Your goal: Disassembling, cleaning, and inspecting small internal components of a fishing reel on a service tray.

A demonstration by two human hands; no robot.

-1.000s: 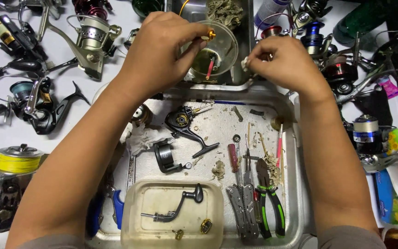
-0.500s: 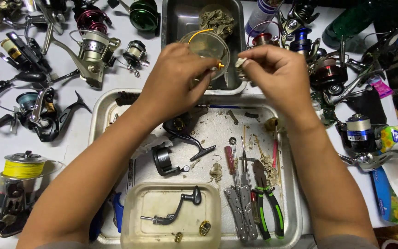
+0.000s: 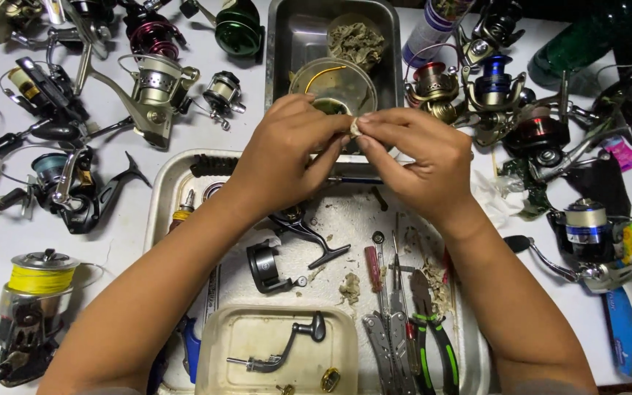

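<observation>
Left hand point(image 3: 287, 150) and right hand point(image 3: 418, 157) met fingertip to fingertip above the far edge of the metal tray point(image 3: 166, 183), both pinched shut on a small pale wad point(image 3: 355, 129). Just beyond, a round clear cup point(image 3: 330, 84) inside a steel pan point(image 3: 287, 44). Below the wrists, in the tray: a black reel part point(image 3: 263, 265), a red-handled screwdriver point(image 3: 372, 260), green-gripped pliers point(image 3: 433, 336), a plastic tub point(image 3: 243, 344) with a crank handle point(image 3: 287, 347). Fishing reels point(image 3: 155, 80) scattered across the white surface point(image 3: 126, 241).
</observation>
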